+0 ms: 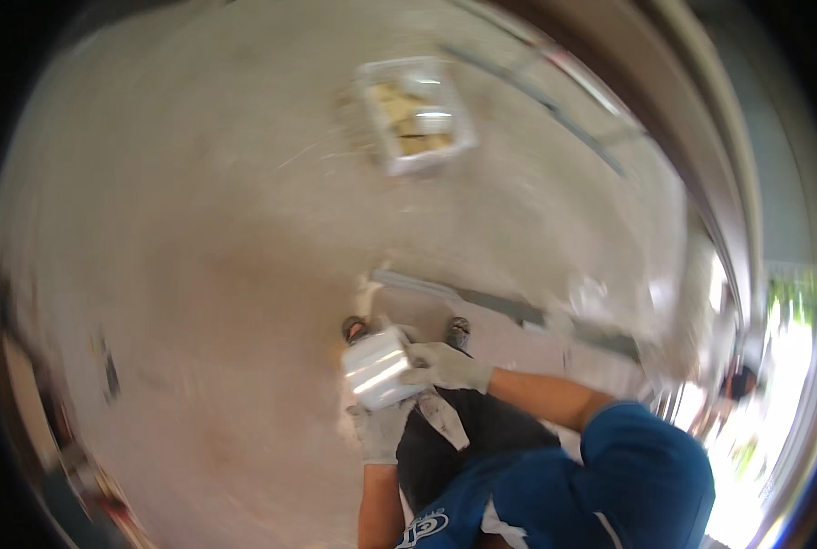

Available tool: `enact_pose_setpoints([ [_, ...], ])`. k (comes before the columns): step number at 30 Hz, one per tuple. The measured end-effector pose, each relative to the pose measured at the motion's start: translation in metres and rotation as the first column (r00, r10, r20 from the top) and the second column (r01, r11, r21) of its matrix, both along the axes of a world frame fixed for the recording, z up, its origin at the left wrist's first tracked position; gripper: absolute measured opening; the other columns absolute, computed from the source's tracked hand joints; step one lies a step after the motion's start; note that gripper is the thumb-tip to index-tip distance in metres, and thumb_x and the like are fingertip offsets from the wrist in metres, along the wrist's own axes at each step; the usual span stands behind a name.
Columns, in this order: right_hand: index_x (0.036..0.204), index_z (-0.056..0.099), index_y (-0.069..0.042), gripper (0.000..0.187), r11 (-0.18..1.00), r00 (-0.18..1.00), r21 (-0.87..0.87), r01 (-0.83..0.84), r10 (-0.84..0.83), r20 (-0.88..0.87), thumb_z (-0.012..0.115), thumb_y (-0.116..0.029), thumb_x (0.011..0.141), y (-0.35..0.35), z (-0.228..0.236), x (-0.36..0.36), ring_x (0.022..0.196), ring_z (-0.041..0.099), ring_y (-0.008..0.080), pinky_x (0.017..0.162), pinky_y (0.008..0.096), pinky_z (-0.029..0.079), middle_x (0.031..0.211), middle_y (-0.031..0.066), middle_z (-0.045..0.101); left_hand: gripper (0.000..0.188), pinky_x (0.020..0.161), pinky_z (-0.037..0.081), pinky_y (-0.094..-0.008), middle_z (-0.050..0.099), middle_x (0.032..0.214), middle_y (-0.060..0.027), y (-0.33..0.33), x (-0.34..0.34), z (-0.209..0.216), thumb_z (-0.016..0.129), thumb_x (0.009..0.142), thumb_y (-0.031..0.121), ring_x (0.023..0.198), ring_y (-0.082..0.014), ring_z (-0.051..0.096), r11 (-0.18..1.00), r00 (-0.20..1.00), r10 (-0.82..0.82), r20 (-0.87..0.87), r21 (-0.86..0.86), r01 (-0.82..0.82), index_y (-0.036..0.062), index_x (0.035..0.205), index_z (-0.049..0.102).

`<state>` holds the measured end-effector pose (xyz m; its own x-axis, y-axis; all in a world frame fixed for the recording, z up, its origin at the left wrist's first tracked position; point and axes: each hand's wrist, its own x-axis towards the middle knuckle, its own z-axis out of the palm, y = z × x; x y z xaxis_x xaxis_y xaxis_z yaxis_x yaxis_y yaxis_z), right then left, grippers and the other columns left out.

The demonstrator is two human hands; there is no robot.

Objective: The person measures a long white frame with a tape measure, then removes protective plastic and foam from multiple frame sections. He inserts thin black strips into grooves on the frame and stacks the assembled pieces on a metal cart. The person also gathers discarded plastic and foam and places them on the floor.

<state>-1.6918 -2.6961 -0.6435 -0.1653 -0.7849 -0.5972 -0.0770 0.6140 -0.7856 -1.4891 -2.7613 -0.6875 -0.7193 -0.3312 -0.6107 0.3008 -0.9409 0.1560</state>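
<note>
A shiny, whitish roll of plastic film is held in front of my legs, blurred by motion. My left hand, in a pale work glove, is closed against its lower side. From the right, my right hand, also gloved, grips the roll's other end. A whitish, smudged flap hangs below my right hand against my dark trousers; what it is I cannot make out. Fingers of both hands are partly hidden by the roll.
Farther ahead on the pale floor sits a clear-topped white crate with yellowish blocks inside. Grey strips lie to its right, and another long strip runs past my shoes. A bright opening is at right.
</note>
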Motion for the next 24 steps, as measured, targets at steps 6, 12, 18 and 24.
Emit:
enact_pose_setpoints([
  [6,0.099,0.062,-0.001,0.049,0.947,0.952,-0.311,0.079,-0.164,-0.257,0.076,-0.046,0.084,0.071,0.156,-0.012,0.085,0.067,0.0381,0.079,0.0462,0.051,0.089,0.0221,0.068,0.114,0.119,0.037,-0.0540,0.035,0.161,-0.0131,0.028,-0.066,0.146,0.067,0.074,0.082,0.147,-0.0354,0.036,0.946,0.999,0.004,-0.040,-0.324,-0.016,0.0142,0.159,0.031],
  [12,0.111,0.063,0.000,0.037,0.901,0.979,-0.417,0.120,-0.178,-0.103,0.072,-0.026,0.087,0.249,0.274,-0.051,0.091,0.070,0.0368,0.082,0.0446,0.053,0.097,0.0207,0.071,0.119,0.118,0.039,-0.0545,0.039,0.159,-0.0108,0.144,-0.120,0.236,0.078,0.068,0.076,0.144,-0.0341,0.041,0.874,0.982,-0.163,-0.091,-0.475,0.101,0.0116,0.157,0.033],
  [18,0.140,0.055,-0.001,0.055,0.704,0.711,-0.703,0.102,-0.546,-0.443,0.065,-0.011,0.086,0.454,0.296,-0.019,0.140,0.045,0.0384,0.119,0.0451,0.033,0.146,0.0247,0.051,0.103,0.118,0.038,-0.0564,0.046,0.156,-0.0123,0.309,-0.160,0.278,0.082,0.072,0.057,0.144,-0.0350,0.043,0.752,0.795,-0.587,-0.155,-0.469,0.464,0.0104,0.154,0.042],
  [24,0.154,0.041,-0.008,0.068,0.335,0.654,-0.875,0.349,-0.756,-0.029,0.069,-0.029,0.096,0.549,0.281,-0.033,0.144,0.043,0.0289,0.120,0.0443,0.032,0.155,0.0115,0.048,0.113,0.118,0.041,-0.0428,0.046,0.151,-0.0146,0.425,-0.225,0.310,0.087,0.072,0.042,0.142,-0.0291,0.045,0.517,0.371,-0.852,-0.369,-0.479,0.710,0.0014,0.158,0.026],
])
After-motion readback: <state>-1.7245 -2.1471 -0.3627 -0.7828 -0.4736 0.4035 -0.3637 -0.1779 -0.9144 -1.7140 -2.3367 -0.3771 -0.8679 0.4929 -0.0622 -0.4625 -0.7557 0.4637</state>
